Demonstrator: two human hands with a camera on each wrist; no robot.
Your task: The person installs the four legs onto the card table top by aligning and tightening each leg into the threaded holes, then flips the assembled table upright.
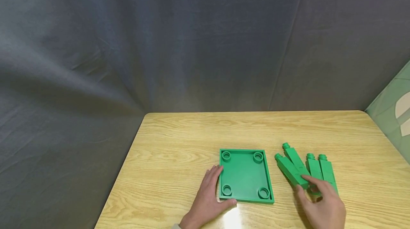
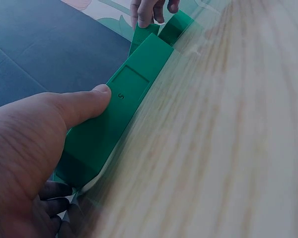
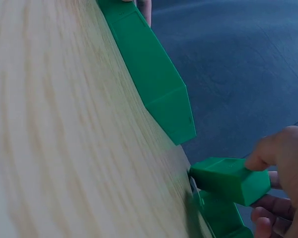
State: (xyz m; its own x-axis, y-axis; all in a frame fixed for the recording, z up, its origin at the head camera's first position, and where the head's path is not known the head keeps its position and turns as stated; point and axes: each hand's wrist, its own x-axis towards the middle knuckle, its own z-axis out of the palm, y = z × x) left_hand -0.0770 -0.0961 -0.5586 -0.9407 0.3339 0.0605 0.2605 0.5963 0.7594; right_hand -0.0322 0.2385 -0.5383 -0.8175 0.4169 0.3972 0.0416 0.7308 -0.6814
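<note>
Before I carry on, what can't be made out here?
Head: markings on the green legs, too small to read.
Head: near end of the third leg from left, partly behind the right grip.
Left wrist: corner sockets of the green tray, behind its side wall.
Right wrist: the left grip, mostly cut off by top edge.

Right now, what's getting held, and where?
The right hand pinches a green post by its thick end; the left hand grips the green tray around one corner.

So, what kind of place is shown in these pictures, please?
Perhaps a screened-off tabletop work area: dark cloth hangs behind a wood-grain table, where a green square tray lies beside four green pegs. The wider room is not visible.
</note>
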